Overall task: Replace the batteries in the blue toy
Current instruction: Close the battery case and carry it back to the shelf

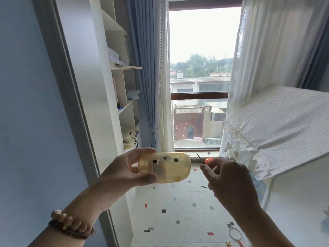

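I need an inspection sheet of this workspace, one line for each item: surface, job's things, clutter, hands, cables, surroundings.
surface: mat on the floor, with small coloured marks; no table seen.
job's things: yellow see-through case with a bear face; screwdriver with a red handle; blue toy and batteries not seen.
clutter: racket lying on the mat.
grippers: left hand holds the case; right hand holds the screwdriver.
cables: nothing seen.
surroundings: shelves at left, window ahead, curtains, checked cloth at right.
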Tool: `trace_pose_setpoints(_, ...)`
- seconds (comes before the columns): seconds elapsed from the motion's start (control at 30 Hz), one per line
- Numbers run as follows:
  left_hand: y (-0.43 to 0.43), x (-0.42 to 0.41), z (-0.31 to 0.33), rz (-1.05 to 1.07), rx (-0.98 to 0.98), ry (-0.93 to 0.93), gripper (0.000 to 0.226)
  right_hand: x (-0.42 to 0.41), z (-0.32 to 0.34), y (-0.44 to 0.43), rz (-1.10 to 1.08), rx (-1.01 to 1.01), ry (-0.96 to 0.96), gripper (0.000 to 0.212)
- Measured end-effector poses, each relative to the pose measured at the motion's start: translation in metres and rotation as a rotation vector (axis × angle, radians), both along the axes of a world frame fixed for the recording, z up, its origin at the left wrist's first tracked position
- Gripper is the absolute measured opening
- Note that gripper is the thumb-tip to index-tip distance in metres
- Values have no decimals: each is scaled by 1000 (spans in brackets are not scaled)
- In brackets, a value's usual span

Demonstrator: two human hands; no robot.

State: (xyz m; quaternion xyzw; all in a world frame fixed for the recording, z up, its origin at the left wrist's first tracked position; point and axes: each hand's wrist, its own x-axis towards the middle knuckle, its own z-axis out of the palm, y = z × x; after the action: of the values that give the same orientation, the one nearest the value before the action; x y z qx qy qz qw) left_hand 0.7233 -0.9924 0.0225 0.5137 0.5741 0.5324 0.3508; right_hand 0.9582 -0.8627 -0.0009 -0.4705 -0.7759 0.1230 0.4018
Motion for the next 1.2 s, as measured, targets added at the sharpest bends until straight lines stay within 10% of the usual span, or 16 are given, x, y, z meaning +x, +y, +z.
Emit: trace_pose_setpoints(1.2,567,-254,-10,55,32,-77,85,-251,-6,572,85,-58,-45,21)
